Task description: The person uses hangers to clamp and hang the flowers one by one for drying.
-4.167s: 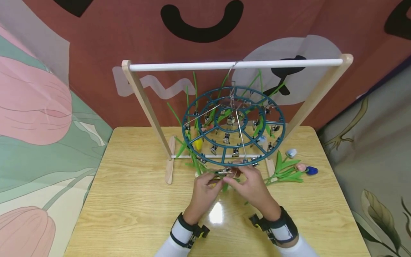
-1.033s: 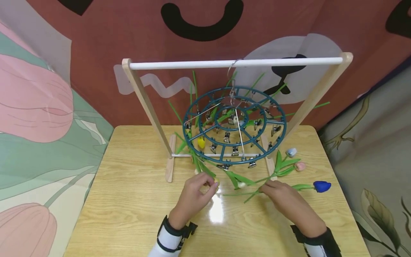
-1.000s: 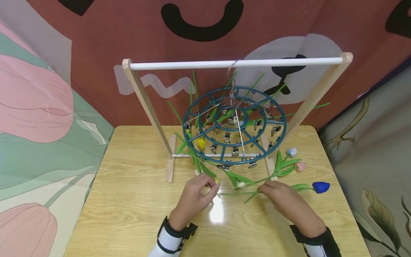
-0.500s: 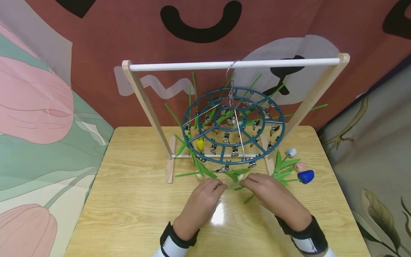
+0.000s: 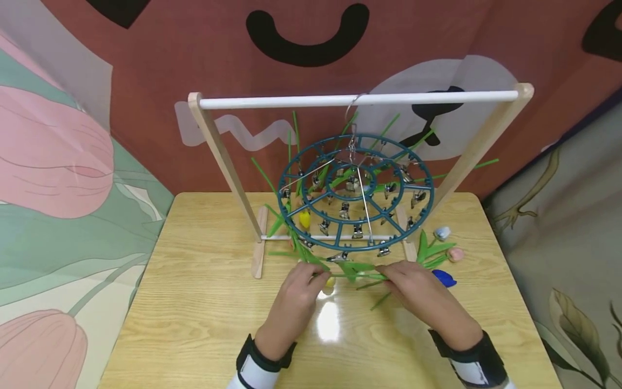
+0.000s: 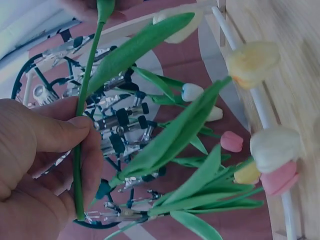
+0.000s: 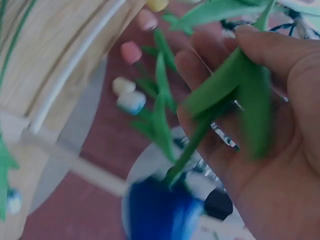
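Note:
A blue artificial tulip (image 5: 444, 278) on a green stem is held between both hands, below the front of a round teal clip hanger (image 5: 350, 249). My left hand (image 5: 295, 292) pinches the bare stem (image 6: 87, 75) near its cut end, between thumb and fingers. Higher up, beside the leaves (image 7: 255, 110), my right hand (image 5: 421, 292) grips the same stem with the thumb and fingertips; the blue bloom (image 7: 160, 210) points away to the right. Metal clips (image 5: 357, 231) hang from the hanger. A pale yellow tulip (image 6: 255, 60) hangs close to my left hand.
The hanger hooks over the white rail (image 5: 272, 101) of a wooden rack. Several tulips hang from it, one yellow (image 5: 304, 218). On the table's right lie a pale blue tulip (image 5: 442, 233) and a pink tulip (image 5: 455, 254). A printed cloth (image 5: 146, 135) stands behind.
Both hands were together at the hanger's front edge. The right hand then took the blue tulip from the table's right and brought it leftward; the left hand now pinches its stem end.

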`<state>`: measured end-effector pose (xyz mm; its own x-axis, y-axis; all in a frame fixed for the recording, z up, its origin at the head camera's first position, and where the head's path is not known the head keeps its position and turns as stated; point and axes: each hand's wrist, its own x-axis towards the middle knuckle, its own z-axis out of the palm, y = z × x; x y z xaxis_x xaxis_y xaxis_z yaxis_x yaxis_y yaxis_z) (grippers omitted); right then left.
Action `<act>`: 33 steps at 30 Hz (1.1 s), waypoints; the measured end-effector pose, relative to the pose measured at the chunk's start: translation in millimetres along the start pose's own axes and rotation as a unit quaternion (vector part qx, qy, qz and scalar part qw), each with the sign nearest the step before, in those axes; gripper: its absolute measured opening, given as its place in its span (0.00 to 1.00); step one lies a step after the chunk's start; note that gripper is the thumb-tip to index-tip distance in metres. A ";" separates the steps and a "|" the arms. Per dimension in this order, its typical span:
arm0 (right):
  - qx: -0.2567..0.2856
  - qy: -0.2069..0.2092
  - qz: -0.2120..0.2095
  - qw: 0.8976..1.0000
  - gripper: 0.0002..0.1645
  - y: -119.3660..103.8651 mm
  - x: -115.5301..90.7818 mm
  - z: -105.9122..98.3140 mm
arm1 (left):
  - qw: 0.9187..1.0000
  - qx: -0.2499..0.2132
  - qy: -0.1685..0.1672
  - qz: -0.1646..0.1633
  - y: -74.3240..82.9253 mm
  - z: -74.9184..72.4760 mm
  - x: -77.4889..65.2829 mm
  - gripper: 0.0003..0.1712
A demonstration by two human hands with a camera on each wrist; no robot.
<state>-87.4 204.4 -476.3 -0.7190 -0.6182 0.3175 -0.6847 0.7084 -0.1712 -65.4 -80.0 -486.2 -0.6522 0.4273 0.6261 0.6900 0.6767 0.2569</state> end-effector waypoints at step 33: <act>0.167 0.019 0.091 0.981 0.16 18.1 -26.5 9.6 | 0.890 -0.420 0.011 -0.178 2.8 26.0 -8.1 0.16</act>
<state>-81.9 230.4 -496.7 -0.8327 -0.4743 0.2859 -0.5503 0.6508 -0.5231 -66.4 -65.9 -509.7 -0.8762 0.2578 0.4072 0.4384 0.0755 0.8956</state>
